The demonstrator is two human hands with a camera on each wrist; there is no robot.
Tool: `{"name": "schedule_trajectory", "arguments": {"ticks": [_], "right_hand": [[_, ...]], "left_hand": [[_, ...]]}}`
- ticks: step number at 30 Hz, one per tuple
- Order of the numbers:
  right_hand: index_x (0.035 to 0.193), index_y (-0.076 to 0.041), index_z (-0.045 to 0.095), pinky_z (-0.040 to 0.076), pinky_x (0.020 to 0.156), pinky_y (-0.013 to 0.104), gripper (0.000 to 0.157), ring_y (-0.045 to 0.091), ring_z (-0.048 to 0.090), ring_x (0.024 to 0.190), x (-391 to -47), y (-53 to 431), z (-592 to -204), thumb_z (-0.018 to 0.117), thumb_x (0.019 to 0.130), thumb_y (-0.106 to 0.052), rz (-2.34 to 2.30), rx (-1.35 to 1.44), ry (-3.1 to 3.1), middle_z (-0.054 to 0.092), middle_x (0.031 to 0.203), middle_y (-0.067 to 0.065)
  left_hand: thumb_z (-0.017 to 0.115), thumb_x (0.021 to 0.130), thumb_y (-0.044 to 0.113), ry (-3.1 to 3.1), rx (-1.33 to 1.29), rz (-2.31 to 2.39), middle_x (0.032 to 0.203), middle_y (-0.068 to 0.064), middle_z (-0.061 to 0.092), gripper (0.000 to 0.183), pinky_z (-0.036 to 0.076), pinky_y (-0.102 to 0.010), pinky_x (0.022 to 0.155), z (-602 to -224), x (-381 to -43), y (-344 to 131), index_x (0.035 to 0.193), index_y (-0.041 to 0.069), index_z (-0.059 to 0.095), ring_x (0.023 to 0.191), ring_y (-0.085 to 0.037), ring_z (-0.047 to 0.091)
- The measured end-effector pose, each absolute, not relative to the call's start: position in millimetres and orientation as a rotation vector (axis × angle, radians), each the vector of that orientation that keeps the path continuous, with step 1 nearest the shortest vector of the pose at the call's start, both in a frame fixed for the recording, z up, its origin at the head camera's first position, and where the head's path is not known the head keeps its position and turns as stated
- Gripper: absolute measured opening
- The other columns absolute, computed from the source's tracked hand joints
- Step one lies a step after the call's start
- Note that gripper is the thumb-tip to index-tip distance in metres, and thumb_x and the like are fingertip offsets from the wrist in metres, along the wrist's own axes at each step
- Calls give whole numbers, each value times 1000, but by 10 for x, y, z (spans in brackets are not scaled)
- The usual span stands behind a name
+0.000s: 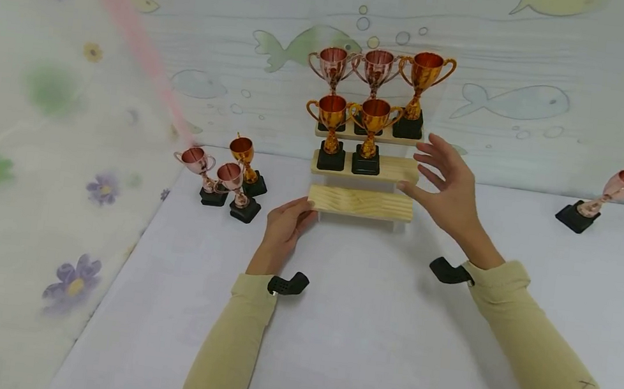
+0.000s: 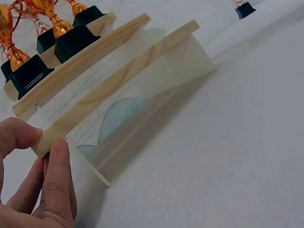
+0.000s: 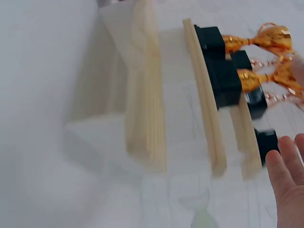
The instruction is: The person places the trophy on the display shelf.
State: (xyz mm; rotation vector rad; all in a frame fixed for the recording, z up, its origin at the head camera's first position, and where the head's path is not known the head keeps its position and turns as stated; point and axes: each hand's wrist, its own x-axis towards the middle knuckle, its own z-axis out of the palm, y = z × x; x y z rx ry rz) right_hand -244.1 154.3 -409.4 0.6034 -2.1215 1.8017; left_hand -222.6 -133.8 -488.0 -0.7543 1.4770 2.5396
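A small stepped display stand with wooden shelves (image 1: 360,204) stands by the back wall. My left hand (image 1: 285,227) pinches the left end of its lowest shelf (image 2: 118,81) between thumb and fingers. To the right of the stand my right hand (image 1: 445,190) is raised, fingers spread and holding nothing. Two gold trophy cups (image 1: 371,127) stand on the middle shelf. On the top shelf are two pink trophy cups (image 1: 333,68) and a gold trophy cup (image 1: 424,79) at the right end. The bottom shelf bears no cup.
Left of the stand, two pink trophy cups (image 1: 231,179) and a gold one (image 1: 243,151) stand close together on the white table (image 1: 343,326). Far right, a single pink trophy cup (image 1: 619,188) stands near the back edge. A patterned curtain (image 1: 535,59) hangs behind.
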Motion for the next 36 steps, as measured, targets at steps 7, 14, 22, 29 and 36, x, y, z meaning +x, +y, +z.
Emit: {"name": "schedule_trajectory", "arguments": {"ticks": [7,14,22,29,36], "right_hand": [[144,0,52,52,102,19,81,17,63,118,-2068,2190,-4299,72,71,30,1766,556,-2002,65,132,3],[131,11,58,53,100,20,63,18,65,110,-1725,2889,-4367,67,72,31,1718,318,-1748,69,119,9],[157,-29,29,26,125,26,59,11,33,147,-1376,3570,-4206,56,104,-30,1156,-675,-2193,41,155,-5],[162,-39,1,6,129,46,77,18,2,158,-1360,3887,-4217,39,100,-64,1103,-1160,-2387,1,172,-5],[164,-25,-3,9,128,51,91,27,3,158,-1497,3979,-4278,46,97,-63,1081,-1186,-2468,-1,172,6]], "left_hand": [[70,93,1,1496,-755,2554,123,-15,64,39,59,-23,92,-4878,-2213,-1328,131,-3,63,104,-17,67],[71,93,2,1506,-772,2555,121,-15,64,37,59,-23,91,-4878,-2217,-1327,129,-1,64,102,-16,67],[71,93,3,1523,-787,2547,120,-14,64,37,59,-23,90,-4867,-2209,-1308,130,-1,63,101,-16,67],[71,93,4,1546,-802,2544,121,-14,65,37,60,-23,89,-4858,-2211,-1315,129,-1,65,102,-16,67],[71,93,4,1533,-808,2538,120,-14,65,36,60,-23,89,-4859,-2205,-1305,129,0,65,100,-15,67]]}}
